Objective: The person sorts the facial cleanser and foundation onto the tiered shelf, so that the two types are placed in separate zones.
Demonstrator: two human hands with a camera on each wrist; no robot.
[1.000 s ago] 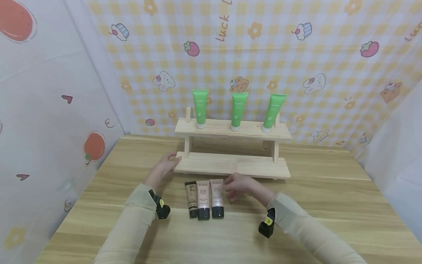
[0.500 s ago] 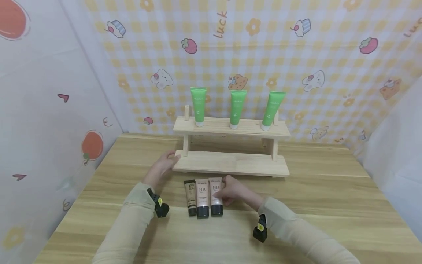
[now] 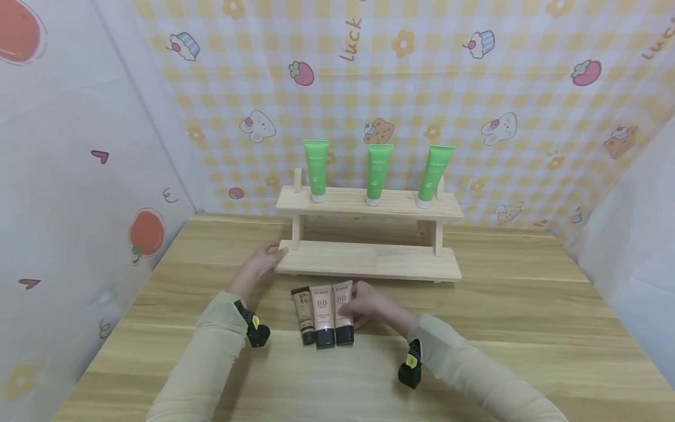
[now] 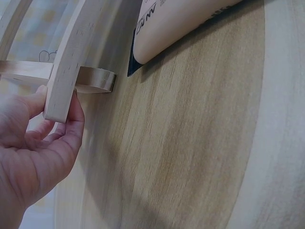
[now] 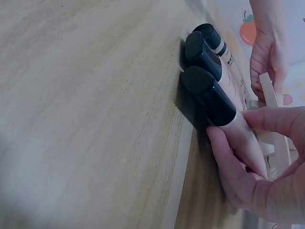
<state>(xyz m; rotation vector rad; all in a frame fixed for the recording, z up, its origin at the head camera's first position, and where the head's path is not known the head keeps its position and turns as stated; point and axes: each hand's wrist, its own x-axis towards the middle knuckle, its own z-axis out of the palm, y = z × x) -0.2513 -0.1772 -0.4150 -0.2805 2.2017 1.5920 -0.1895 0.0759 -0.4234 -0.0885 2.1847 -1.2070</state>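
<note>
My left hand (image 3: pixel 259 262) pinches the left end of the lower board of a two-tier wooden shelf (image 3: pixel 364 259); thumb and fingers straddle the board (image 4: pixel 63 90) in the left wrist view. With thumb and fingers, my right hand (image 3: pixel 371 303) grips the rightmost BB cream tube (image 3: pixel 343 292) by its sides, below the black cap (image 5: pixel 217 102). Against its left side lies a second BB cream tube (image 3: pixel 323 319), pink with a black cap. A slimmer brown tube (image 3: pixel 303 316) lies at the left of that pair. All caps point toward me.
Three green tubes stand on white caps along the upper shelf: left (image 3: pixel 317 170), middle (image 3: pixel 377 173) and right (image 3: pixel 435 176), the last leaning rightward. A checked cloth (image 3: pixel 337 105) hangs behind the wood-grain table (image 3: pixel 501 305).
My right hand has moved left onto the rightmost BB cream tube and taken hold of it. That tube now lies slightly tilted, closer against its neighbour. My left hand stays on the shelf.
</note>
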